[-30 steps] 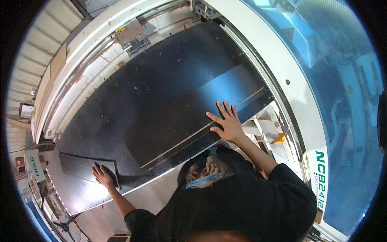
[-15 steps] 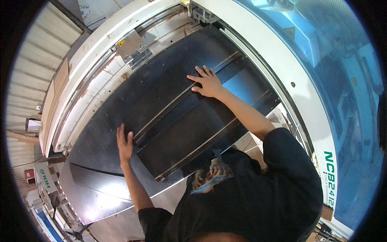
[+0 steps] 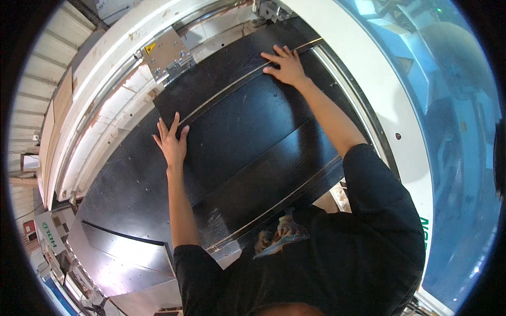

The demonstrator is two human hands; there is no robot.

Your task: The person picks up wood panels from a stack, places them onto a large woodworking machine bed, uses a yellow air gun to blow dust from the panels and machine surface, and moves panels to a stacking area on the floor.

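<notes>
A large black sheet [image 3: 247, 124] with long pale edge lines running across it lies in front of me on a dark flat bed [image 3: 126, 181]. Beyond the farther pale line is a black strip [image 3: 211, 79], whose left end shows a corner. My left hand [image 3: 173, 142] is on the left end of that line, fingers spread and pointing away from me. Farther right, my right hand [image 3: 287, 67] spreads its fingers across the same line. Neither hand grips anything. Both palms face down and are hidden.
A metal carriage [image 3: 168, 55] sits on a rail along the machine's far side, past the strip. A white frame [image 3: 390, 110] with a blue see-through cover [image 3: 448, 131] curves along the right. Near the left lies a smaller shiny dark panel [image 3: 129, 258].
Both hands have moved away from me, and the farther pale line with the black strip has shifted toward the far rail. The view has also shifted somewhat.
</notes>
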